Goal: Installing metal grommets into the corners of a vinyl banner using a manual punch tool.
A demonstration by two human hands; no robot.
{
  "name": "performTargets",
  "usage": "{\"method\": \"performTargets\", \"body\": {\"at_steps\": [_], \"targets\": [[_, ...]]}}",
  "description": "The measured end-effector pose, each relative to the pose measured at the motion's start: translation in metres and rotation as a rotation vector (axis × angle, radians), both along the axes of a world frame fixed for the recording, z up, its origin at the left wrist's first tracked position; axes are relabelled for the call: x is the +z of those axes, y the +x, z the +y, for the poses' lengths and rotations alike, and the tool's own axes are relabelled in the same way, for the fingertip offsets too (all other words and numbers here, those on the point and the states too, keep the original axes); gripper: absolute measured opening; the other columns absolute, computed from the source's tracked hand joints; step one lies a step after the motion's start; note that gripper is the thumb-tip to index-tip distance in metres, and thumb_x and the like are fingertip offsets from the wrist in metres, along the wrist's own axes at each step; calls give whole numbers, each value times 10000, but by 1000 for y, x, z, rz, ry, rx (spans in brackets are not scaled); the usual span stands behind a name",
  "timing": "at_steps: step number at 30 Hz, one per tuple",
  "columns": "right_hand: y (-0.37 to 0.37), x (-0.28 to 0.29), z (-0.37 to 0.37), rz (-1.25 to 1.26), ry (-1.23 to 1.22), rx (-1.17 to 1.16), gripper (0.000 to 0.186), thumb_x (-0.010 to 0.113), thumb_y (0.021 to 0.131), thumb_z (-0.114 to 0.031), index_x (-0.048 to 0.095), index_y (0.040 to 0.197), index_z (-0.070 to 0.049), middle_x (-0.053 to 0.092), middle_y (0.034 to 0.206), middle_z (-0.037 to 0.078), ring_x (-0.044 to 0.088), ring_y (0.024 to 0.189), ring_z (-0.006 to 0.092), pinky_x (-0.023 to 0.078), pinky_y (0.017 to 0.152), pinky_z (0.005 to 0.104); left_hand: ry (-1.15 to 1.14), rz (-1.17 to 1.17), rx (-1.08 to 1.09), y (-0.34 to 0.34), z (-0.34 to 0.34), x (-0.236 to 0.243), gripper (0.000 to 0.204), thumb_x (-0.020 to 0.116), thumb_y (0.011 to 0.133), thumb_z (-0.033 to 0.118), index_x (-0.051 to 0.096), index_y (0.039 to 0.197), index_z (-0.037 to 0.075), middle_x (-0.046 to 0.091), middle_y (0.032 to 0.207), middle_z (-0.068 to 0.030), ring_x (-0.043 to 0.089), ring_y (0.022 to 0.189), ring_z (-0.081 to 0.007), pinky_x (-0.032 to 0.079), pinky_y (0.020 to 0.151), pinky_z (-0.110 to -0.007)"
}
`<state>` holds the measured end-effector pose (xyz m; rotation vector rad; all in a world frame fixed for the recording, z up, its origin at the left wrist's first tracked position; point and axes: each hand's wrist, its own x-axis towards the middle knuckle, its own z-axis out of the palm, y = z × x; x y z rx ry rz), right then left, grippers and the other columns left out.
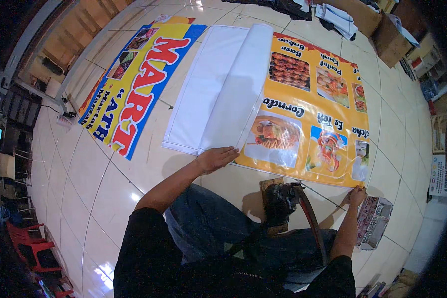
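Note:
An orange printed banner with food pictures lies on the floor in front of me. Its left part is folded over, showing the white back. My left hand rests flat at the near end of that fold, fingers stretched out together. At the banner's near right corner, my right hand is closed on the edge; its fingertips are partly hidden. Between my arms, close to my legs, stands a dark hand press with a long curved lever, on a small wooden base.
A patterned open box sits beside my right forearm. Farther left lies a yellow and blue banner. Cardboard boxes and folded white sheets are at the far right. A red plastic chair stands at the lower left.

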<state>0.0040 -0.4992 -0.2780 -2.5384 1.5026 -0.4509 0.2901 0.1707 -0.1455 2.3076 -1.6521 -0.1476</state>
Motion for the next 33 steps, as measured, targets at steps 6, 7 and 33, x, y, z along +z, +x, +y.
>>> {"method": "performTargets", "body": {"at_steps": [6, 7, 33], "targets": [[-2, -11, -9, -37, 23, 16, 450, 539, 893, -338, 538, 1180, 10, 527, 1053, 318, 551, 935, 448, 482, 806, 494, -314, 98, 1038, 15, 23, 26, 231, 529, 907, 173, 596, 1044, 0, 655, 917, -234, 645, 846, -403, 521, 728, -449], [-2, -12, -10, -40, 11, 15, 449, 539, 894, -338, 538, 1177, 10, 526, 1051, 321, 549, 934, 450, 483, 804, 496, -492, 38, 1148, 18, 35, 25, 228, 518, 921, 187, 601, 1016, -3, 654, 893, -230, 647, 819, -384, 514, 702, -428], [-24, -36, -95, -909, 1303, 178, 437, 594, 923, -356, 524, 1214, -38, 639, 930, 76, 599, 754, 204, 500, 678, 315, -216, 369, 1721, 28, 199, -40, 316, 700, 810, 254, 665, 979, -11, 680, 808, -183, 680, 769, -268, 542, 679, -360]]}}
